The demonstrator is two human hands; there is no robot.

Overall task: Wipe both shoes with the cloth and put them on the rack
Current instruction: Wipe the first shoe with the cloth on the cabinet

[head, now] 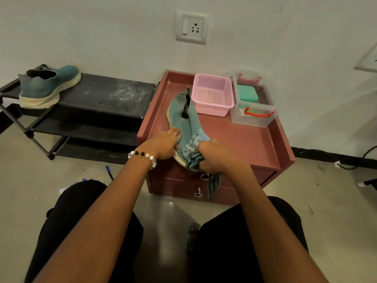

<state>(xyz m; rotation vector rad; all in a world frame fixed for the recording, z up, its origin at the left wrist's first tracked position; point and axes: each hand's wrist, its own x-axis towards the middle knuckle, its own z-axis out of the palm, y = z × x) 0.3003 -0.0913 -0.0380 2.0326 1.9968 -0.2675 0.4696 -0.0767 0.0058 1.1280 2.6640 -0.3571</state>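
From your head camera: your left hand (pixel 166 145) rests on the toe end of a teal shoe (pixel 182 117), fingers curled over its left side, steadying it. Your right hand (pixel 212 156) is clenched around a bunched striped cloth (pixel 193 149), pressing it onto the shoe's toe; a tail of the cloth hangs over the front edge of the red cabinet (pixel 244 139). The shoe lies on its side near the cabinet's left edge, heel toward the back. Its mate (pixel 48 86) stands upright at the left end of the black rack's (pixel 106 92) top shelf. A pink basket (pixel 212 94) and clear box (pixel 253 105) sit along the cabinet's back edge.
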